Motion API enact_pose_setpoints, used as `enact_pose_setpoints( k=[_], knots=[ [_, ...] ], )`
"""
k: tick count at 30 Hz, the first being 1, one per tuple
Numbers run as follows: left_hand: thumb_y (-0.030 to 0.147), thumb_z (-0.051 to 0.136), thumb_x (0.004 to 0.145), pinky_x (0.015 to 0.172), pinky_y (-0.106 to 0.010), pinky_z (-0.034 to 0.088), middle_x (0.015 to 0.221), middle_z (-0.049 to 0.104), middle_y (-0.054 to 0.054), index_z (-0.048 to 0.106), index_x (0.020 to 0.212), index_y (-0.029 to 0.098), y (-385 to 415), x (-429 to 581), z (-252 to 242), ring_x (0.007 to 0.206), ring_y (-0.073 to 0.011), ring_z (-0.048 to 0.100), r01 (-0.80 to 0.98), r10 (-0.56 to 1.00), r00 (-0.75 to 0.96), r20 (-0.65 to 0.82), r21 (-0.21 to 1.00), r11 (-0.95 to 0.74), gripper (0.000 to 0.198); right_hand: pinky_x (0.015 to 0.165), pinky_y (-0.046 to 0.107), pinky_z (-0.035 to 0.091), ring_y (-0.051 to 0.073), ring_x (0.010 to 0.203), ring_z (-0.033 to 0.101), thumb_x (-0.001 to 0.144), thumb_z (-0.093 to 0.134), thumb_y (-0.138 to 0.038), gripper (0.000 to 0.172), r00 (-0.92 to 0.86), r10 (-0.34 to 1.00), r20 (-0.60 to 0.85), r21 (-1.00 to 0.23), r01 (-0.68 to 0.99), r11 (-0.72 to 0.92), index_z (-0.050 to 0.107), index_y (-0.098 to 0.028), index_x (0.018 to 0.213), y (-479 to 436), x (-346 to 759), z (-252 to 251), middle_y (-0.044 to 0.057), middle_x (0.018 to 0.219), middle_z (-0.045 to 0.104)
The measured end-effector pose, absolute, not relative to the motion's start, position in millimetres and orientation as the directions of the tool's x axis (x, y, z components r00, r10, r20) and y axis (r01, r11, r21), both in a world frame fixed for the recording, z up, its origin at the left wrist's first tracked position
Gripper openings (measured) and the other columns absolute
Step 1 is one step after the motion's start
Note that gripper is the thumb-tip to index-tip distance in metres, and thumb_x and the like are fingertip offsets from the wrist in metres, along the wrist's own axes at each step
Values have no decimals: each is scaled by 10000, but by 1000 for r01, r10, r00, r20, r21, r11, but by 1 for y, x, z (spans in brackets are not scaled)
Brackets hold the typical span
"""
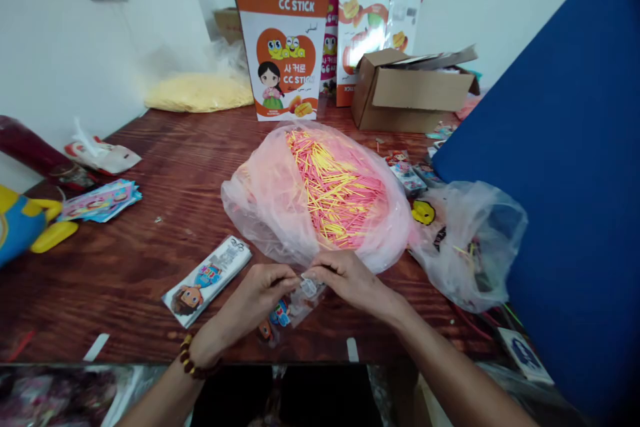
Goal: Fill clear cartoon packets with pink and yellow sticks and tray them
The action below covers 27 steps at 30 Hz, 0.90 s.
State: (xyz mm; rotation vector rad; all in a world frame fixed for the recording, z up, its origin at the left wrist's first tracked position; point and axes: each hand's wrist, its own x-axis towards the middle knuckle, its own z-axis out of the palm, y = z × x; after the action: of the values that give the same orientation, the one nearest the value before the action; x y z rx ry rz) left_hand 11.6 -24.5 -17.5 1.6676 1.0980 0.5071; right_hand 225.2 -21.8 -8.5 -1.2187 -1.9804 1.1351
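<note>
My left hand (260, 290) and my right hand (350, 280) meet near the table's front edge. Both pinch the top of a small clear printed packet (285, 310) that lies between them on the wood. Just behind my hands sits a large clear plastic bag (265, 200) full of pink and yellow sticks (335, 190). A flat printed packet with a cartoon child (207, 280) lies to the left of my left hand, apart from it.
Brown wooden table (150, 233). CC Stick cartons (283, 33) and an open cardboard box (410, 90) stand at the back. A second clear bag (467, 240) and loose packets lie right, by a blue panel (565, 167). A stack of packets (100, 201) and a yellow toy (25, 223) lie left.
</note>
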Motion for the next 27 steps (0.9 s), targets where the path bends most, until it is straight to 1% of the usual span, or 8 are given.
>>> enact_pose_setpoints(
  k=[3,6,10,13,16,19,23,27],
  knots=[
    [378,528,912,529,-208,349,618,548,15,601,664,167,-30,17,-18,580,-112,453,388,852,504,-138,918,-80,334,606,217,372,118,652,541,979,467,-324,329,-372,925,77,-827,495,267,629,-161,744,2,249,-7,-19,677,601],
    [353,496,948,566,-220,398,649,590,3,624,712,178,-33,25,-15,595,-125,505,374,845,531,-60,912,-170,320,697,241,392,143,759,591,952,501,-236,186,-269,951,152,-580,755,306,644,-154,864,34,280,-5,26,828,677],
    [331,479,982,773,-282,474,836,687,-48,677,805,193,-27,46,-9,808,-172,609,364,780,601,174,809,-461,299,772,286,356,178,855,641,968,464,-185,197,-398,914,-75,-157,910,383,654,-155,923,51,312,-7,64,928,730],
    [276,506,972,993,-391,433,1090,710,-85,712,893,198,-13,67,-13,1082,-221,599,412,712,656,252,670,-617,234,801,304,332,196,924,655,988,435,-189,218,-414,890,-192,5,906,423,645,-153,941,46,322,-12,80,995,737],
    [240,546,945,1057,-468,372,1214,688,-88,731,922,200,1,88,-24,1191,-258,555,529,693,704,157,536,-658,191,803,309,325,201,945,655,1009,428,-231,209,-412,894,-176,60,902,428,622,-155,1002,38,328,-17,89,1043,734],
    [242,548,942,1015,-446,378,1248,671,-92,736,900,198,7,101,-32,1178,-259,556,582,671,739,53,451,-677,197,807,315,326,204,924,661,1008,442,-232,190,-391,905,-164,79,910,408,615,-153,992,29,334,-19,86,1007,741],
    [265,539,950,953,-429,374,1278,654,-87,726,911,209,8,107,-33,1181,-274,541,594,671,740,41,429,-681,199,830,319,338,205,926,662,1006,445,-226,207,-390,906,-166,75,911,406,630,-153,948,13,342,-21,94,999,738],
    [258,549,942,922,-414,358,1135,710,-88,721,908,204,5,111,-37,1115,-270,564,587,653,757,21,417,-694,183,829,311,354,207,926,671,1018,431,-267,233,-350,929,-121,48,932,358,630,-152,979,2,347,-33,94,988,740]
  ],
)
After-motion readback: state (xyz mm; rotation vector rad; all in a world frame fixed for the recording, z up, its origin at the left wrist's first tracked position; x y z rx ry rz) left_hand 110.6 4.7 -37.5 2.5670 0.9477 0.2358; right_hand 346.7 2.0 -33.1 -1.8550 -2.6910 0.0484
